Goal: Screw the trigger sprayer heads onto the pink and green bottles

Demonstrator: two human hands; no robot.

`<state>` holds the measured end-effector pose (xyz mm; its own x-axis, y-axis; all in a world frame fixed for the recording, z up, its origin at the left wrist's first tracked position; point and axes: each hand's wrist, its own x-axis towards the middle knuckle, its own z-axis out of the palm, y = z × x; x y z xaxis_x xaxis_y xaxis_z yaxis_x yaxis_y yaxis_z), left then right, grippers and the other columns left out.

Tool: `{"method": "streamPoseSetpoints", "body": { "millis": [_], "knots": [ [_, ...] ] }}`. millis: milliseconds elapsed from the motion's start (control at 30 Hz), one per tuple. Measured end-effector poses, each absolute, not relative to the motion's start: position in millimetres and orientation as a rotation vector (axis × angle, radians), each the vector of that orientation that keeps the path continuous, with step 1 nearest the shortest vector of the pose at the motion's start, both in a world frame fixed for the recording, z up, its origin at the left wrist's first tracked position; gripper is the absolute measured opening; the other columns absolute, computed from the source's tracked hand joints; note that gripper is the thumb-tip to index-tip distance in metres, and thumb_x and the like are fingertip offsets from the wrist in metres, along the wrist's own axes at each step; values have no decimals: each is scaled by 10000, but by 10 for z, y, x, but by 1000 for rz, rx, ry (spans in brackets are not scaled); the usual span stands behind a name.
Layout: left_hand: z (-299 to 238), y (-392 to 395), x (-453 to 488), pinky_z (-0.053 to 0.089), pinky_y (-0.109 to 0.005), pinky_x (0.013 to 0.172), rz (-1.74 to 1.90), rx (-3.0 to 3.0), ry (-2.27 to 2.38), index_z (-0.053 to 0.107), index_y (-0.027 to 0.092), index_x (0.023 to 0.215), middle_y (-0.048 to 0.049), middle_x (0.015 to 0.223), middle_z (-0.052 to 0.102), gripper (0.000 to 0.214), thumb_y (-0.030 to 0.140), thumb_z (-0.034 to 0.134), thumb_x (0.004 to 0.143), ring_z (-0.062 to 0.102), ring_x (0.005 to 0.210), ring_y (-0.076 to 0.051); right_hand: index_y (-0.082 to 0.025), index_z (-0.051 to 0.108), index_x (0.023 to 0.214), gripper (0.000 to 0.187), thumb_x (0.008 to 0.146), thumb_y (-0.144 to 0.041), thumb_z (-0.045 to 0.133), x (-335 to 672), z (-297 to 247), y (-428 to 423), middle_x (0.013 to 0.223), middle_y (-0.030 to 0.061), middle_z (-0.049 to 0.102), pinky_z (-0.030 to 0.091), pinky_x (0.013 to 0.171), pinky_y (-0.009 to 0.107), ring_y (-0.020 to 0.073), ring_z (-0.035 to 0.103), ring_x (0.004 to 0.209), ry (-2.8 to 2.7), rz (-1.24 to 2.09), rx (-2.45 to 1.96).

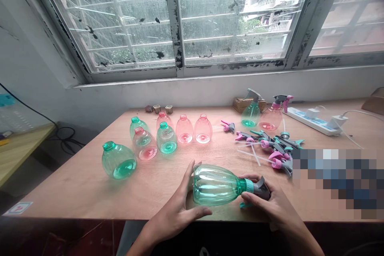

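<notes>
We see a translucent green plastic bottle (216, 184) lying on its side at the near edge of the pale wooden table (90, 184), its base pointing left and its neck pointing right, held between both hands. The left hand (177, 208) cups the base in a wide grip, with the thumb raised along the far side and the fingers curled underneath. The right hand (270, 204) is closed narrowly around the grey trigger spray head (260, 189), which sits on the neck by a teal collar; we cannot tell whether the head is fully seated. Further back on the left we count seven open green and pink plastic bottles (166, 138) standing without heads, the nearest green one well apart from the hands. To the right of the held bottle lies a loose pile of grey, teal and pink trigger heads (270, 148) with thin white tubes. Behind that pile stand two fitted spray bottles (250, 114), one green and one pink, near a white power strip (312, 119) under the grimy barred window (180, 20)
</notes>
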<state>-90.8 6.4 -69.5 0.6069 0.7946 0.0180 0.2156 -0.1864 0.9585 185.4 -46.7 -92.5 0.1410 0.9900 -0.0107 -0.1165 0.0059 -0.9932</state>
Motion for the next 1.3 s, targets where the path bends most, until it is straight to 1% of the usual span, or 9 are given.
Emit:
{"method": "streamPoseSetpoints", "body": {
  "millis": [100, 300, 500, 633, 833, 933, 1067, 1233, 1300],
  "knots": [
    [-701, 63, -908, 81, -508, 1304, 642, 1714, 854, 60, 344, 1644, -51, 1752, 71, 1028, 365, 765, 896, 78, 1604, -291, -193, 757, 1027, 401, 721, -406, 903, 1845, -900, -471, 724, -12, 732, 614, 617, 267, 202, 711, 678, -1029, 1149, -1200],
    [-762, 59, -901, 243, -482, 1276, 701, 1722, 758, 4, 428, 1627, -23, 1746, 113, 980, 272, 693, 947, 216, 1580, -278, -177, 748, 1013, 445, 708, -465, 895, 1838, -898, -474, 714, 7, 735, 628, 630, 318, 224, 714, 661, -1008, 1126, -1250],
    [-725, 58, -902, 162, -452, 1298, 675, 1684, 810, 2, 424, 1627, -7, 1744, 130, 1120, 271, 803, 859, 165, 1592, -260, -178, 748, 1016, 429, 707, -437, 894, 1838, -889, -470, 721, 4, 727, 625, 621, 313, 226, 716, 679, -1028, 1128, -1237],
    [-693, 52, -887, 168, -439, 1298, 676, 1628, 802, 46, 404, 1632, -10, 1746, 117, 1059, 312, 786, 880, 138, 1598, -260, -182, 754, 1013, 409, 707, -413, 895, 1842, -886, -467, 722, 2, 732, 618, 623, 305, 227, 721, 683, -1052, 1105, -1244],
    [-740, 49, -880, 297, -427, 1255, 741, 1678, 733, 52, 478, 1613, 20, 1748, 99, 937, 300, 696, 956, 228, 1577, -270, -180, 758, 1021, 392, 741, -427, 877, 1846, -882, -468, 721, 4, 740, 615, 626, 290, 214, 710, 675, -1047, 1114, -1226],
    [-751, 49, -885, 251, -449, 1271, 726, 1685, 738, 17, 456, 1620, -5, 1743, 138, 938, 286, 670, 970, 262, 1566, -269, -183, 755, 1017, 384, 743, -421, 882, 1854, -894, -466, 712, -6, 734, 612, 633, 281, 204, 705, 673, -1049, 1125, -1215],
    [-716, 45, -901, 120, -465, 1303, 694, 1665, 815, -44, 396, 1628, -33, 1751, 90, 1127, 294, 790, 877, 118, 1601, -275, -186, 742, 1050, 422, 731, -417, 893, 1865, -920, -464, 743, -8, 732, 623, 651, 302, 210, 708, 694, -1027, 1182, -1212],
    [-672, 46, -899, 284, -471, 1262, 698, 1656, 738, 201, 350, 1591, -81, 1719, 201, 922, 328, 791, 883, 252, 1563, -311, -176, 738, 1057, 441, 734, -438, 886, 1866, -928, -466, 754, 10, 741, 627, 658, 321, 228, 722, 704, -1036, 1153, -1231],
    [-682, 47, -890, 331, -470, 1240, 709, 1660, 719, 213, 379, 1579, -68, 1721, 194, 911, 299, 794, 882, 259, 1560, -318, -177, 734, 1050, 444, 736, -455, 881, 1863, -928, -468, 747, 15, 747, 628, 654, 330, 235, 727, 693, -1019, 1145, -1240]
  ]
}}
